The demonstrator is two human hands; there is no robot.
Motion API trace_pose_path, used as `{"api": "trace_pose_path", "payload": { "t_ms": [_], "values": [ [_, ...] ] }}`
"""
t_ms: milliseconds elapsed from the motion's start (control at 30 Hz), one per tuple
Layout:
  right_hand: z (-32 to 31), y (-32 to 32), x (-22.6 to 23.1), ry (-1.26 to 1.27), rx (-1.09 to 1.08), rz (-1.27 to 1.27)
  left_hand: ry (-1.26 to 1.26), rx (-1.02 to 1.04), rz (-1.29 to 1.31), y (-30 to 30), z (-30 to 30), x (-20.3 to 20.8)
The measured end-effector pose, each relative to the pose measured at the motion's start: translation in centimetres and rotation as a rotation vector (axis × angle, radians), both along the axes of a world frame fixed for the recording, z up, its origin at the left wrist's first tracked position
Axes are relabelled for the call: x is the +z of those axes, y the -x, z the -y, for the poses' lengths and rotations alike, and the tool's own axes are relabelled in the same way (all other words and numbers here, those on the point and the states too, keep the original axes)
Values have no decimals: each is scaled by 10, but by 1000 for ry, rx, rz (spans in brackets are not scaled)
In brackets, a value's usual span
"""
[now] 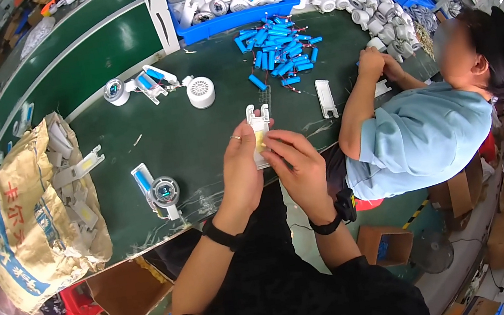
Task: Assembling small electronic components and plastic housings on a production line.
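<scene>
A white plastic casing (258,119) with a forked upper end is held upright over the near edge of the table. My left hand (242,169) is closed round its left side, the thumb along the edge. Inside the casing a small yellow patch (260,140) shows. My right hand (298,166) pinches at the casing's right side by this patch, its fingers bent; what lies under those fingertips is hidden. On the table to the left rests a white fan unit (165,191) with a round dark face, beside a casing holding a blue battery (143,177).
Blue wired batteries (277,48) are heaped mid-table, before a blue bin (237,21) of white round parts. A paper sack (31,219) of white casings stands left. Another loose casing (326,98) lies right, near a co-worker in a light blue shirt (427,136).
</scene>
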State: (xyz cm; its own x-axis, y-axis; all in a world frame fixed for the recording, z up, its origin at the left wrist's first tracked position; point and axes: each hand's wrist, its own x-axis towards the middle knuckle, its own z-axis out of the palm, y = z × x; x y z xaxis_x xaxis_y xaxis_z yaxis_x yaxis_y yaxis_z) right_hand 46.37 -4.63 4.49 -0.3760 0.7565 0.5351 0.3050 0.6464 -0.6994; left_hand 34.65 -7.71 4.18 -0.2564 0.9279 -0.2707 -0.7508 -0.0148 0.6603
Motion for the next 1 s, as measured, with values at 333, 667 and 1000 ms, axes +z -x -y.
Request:
{"api": "trace_pose_path", "payload": {
  "t_ms": [333,667,1000],
  "values": [
    [12,20,1,-147,-16,41,-63,16,76,11,12,6],
    [17,29,3,-74,44,42,-69,55,80,21,17,5],
    [19,37,-5,-97,-31,1,-53,64,131,20,19,4]
  ]
}}
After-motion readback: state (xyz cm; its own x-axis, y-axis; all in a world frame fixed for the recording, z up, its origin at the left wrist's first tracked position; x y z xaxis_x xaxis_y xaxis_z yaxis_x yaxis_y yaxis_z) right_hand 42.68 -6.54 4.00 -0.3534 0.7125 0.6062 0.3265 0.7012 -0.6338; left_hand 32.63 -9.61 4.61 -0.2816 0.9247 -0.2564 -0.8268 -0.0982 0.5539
